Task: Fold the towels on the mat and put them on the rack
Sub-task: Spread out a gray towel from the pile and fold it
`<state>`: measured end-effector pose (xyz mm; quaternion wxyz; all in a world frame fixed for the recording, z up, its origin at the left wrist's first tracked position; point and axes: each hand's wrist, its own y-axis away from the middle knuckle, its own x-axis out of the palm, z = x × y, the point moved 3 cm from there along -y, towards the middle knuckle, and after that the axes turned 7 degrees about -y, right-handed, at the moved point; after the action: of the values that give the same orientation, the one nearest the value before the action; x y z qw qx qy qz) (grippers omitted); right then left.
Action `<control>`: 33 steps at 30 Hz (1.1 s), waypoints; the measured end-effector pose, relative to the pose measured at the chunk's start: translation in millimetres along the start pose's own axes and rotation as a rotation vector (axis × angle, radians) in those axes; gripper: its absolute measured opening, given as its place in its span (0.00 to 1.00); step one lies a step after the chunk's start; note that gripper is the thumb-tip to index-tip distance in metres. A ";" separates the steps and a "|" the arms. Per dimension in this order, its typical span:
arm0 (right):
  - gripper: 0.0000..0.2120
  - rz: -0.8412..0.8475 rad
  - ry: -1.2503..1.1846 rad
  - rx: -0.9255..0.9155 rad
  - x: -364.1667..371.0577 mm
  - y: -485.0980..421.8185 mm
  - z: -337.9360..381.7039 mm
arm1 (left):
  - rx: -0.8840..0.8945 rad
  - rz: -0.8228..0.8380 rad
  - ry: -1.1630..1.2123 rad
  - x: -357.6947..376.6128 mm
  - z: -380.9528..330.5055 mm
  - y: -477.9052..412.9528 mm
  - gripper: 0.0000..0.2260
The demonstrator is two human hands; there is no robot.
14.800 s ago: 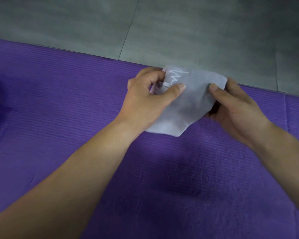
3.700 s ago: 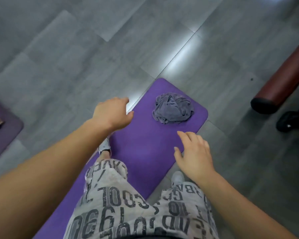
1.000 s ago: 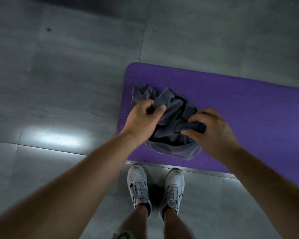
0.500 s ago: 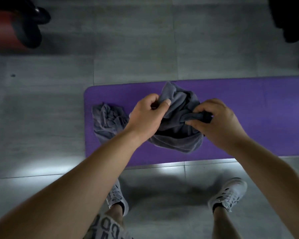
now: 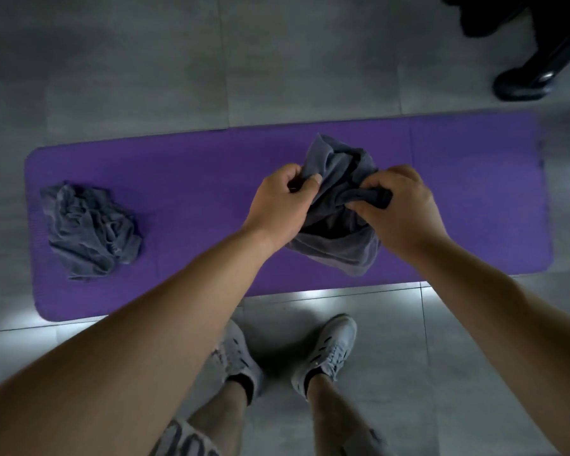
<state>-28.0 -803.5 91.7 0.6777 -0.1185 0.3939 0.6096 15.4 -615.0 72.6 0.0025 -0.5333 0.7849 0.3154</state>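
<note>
A purple mat [image 5: 191,172] lies across the grey tiled floor in front of me. Both my hands hold one crumpled dark grey towel [image 5: 336,245] over the middle of the mat. My left hand [image 5: 278,205] pinches its upper left fold between thumb and fingers. My right hand [image 5: 399,209] grips a bunched roll of the same towel. The towel's lower part hangs down between the hands. A second crumpled grey towel [image 5: 91,230] lies on the mat's left end, apart from both hands. No rack is in view.
My two feet in grey shoes [image 5: 326,352] stand on the tiles just in front of the mat's near edge. A black foot of some dark equipment [image 5: 522,83] sits on the floor at the upper right, beyond the mat.
The towel in my hands has come away from the second towel and moved right to the mat's middle. The second towel stays on the left end. The view has pulled back.
</note>
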 end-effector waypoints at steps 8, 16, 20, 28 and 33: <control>0.10 -0.132 -0.042 0.081 77.3 -59.3 -156.7 | 0.069 0.061 -0.166 101.2 80.0 -109.6 0.15; 0.21 0.112 0.188 0.312 202.3 -116.6 -290.8 | -0.247 0.078 -0.400 137.2 254.4 -170.3 0.16; 0.11 -0.126 0.239 -0.227 204.4 -139.0 -266.6 | -0.476 0.071 0.041 168.5 318.2 -172.9 0.13; 0.12 0.546 0.183 -0.289 267.8 -209.7 -199.0 | -0.569 -0.008 0.701 224.8 317.5 -186.0 0.03; 0.30 0.666 0.397 -0.185 267.5 -240.0 -211.3 | -0.426 -0.040 0.789 215.8 311.6 -189.0 0.07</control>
<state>96.1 -797.7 -306.2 0.3400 -0.1605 0.4774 0.7942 -22.7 -684.1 -343.5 -0.4009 -0.6166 0.6327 0.2424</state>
